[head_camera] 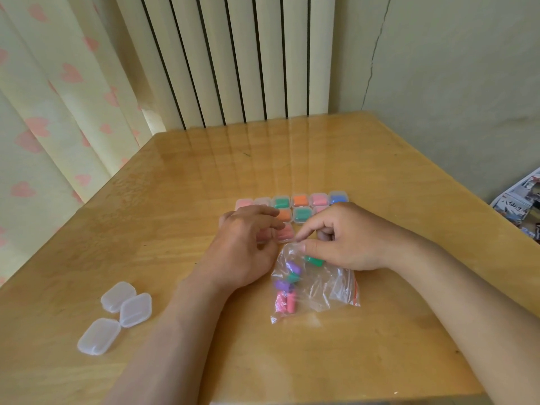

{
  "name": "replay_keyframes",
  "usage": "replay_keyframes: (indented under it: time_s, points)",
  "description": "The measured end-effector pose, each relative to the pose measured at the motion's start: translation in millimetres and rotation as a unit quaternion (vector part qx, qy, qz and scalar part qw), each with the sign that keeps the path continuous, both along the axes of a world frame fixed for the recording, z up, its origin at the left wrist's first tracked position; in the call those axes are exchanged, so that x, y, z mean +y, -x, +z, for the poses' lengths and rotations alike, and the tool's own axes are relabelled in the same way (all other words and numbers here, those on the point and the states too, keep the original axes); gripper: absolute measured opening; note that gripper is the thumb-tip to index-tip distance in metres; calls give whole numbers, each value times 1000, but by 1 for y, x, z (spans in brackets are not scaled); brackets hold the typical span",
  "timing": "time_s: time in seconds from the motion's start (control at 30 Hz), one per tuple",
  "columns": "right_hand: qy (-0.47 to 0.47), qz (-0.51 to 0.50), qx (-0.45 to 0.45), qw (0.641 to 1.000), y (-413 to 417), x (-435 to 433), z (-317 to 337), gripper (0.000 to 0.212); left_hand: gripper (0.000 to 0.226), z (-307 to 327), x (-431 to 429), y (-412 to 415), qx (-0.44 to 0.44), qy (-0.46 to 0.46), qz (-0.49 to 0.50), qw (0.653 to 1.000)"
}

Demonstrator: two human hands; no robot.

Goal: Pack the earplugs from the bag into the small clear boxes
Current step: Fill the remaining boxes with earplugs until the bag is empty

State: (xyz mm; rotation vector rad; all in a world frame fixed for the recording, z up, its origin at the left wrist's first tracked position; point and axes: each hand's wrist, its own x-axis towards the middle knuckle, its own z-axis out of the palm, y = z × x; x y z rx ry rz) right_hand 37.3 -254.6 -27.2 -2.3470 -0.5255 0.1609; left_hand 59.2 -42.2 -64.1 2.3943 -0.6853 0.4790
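A clear plastic bag [318, 290] lies on the wooden table [204, 176] with purple, green and pink earplugs [287, 283] inside. My right hand [347, 238] pinches the bag's upper edge between thumb and forefinger, above a green earplug [315, 261]. My left hand [245, 244] rests just left of the bag, fingers curled over a small box holding pink earplugs [287, 233]. Behind both hands, several small clear boxes [301, 201] filled with coloured earplugs stand in rows.
Three closed clear boxes with nothing in them [122, 311] lie at the near left of the table. A radiator [233, 59] and a heart-print curtain [52, 112] stand behind the table. Printed papers [520, 203] lie off its right edge.
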Motion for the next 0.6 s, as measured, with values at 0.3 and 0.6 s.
replay_keyframes:
  time_s: [0.3,0.6]
  points:
    - [-104,-21,-7,994,-1,-4,10,31,23,16,-6,18,25,114,13,993]
    - [-121,-8,-34,992,-6,1,-1,34,27,48,15,33,-5,1,18,1000]
